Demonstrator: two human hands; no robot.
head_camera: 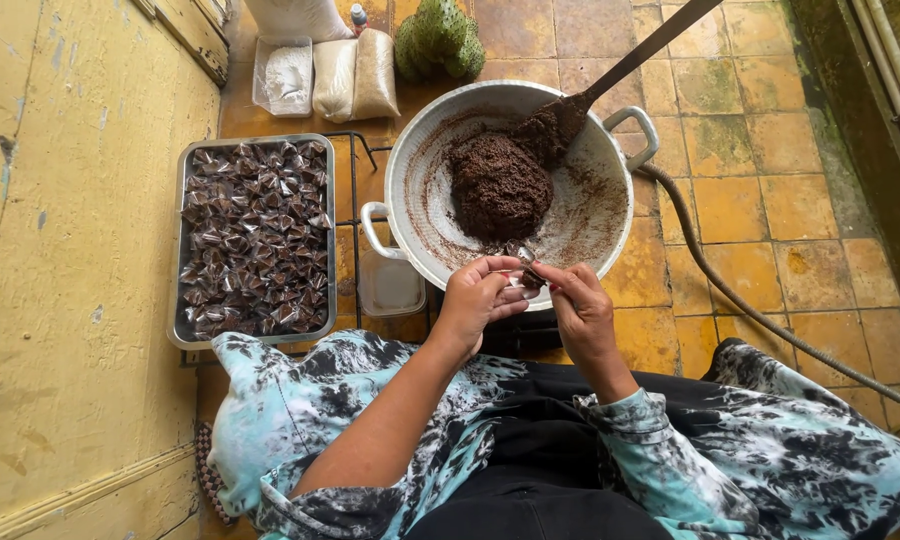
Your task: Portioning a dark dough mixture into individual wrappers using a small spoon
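Pinching small wrapped piece (530, 277) btwn left hand (478, 297) & right hand (582, 310), above pan rim (407, 165)

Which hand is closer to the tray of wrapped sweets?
Left. The left hand is just right of the tray; the right hand is farther right, beyond the left one.

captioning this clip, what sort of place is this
Probably a home or small backyard sweet-making spot, worked on the floor. A big white pan of dark brown paste sits on worn, mossy yellow floor tiles, beside a metal tray full of small wrapped pieces.
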